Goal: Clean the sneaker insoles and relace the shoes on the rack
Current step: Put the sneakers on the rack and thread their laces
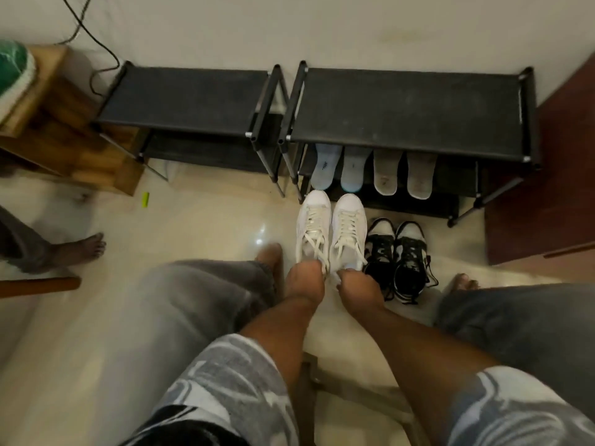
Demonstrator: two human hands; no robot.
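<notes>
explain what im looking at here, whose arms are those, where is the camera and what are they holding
There is no robot here. The single picture comes from a wide-angle camera worn on a person's head and looking down, so the arms and knees at the bottom are that person's own.

The left hand grips the heel end of the left white sneaker, and the right hand grips the right white sneaker. Both are laced, toes pointing away from the person. Whether they are lifted off the floor is hard to tell.

Beside them on the floor stands a black-and-white pair. By the wall are a left rack and a right rack. A lower shelf of the right one holds two pale blue insoles and two grey insoles.

The bare foot at the left edge belongs to someone else.
</notes>
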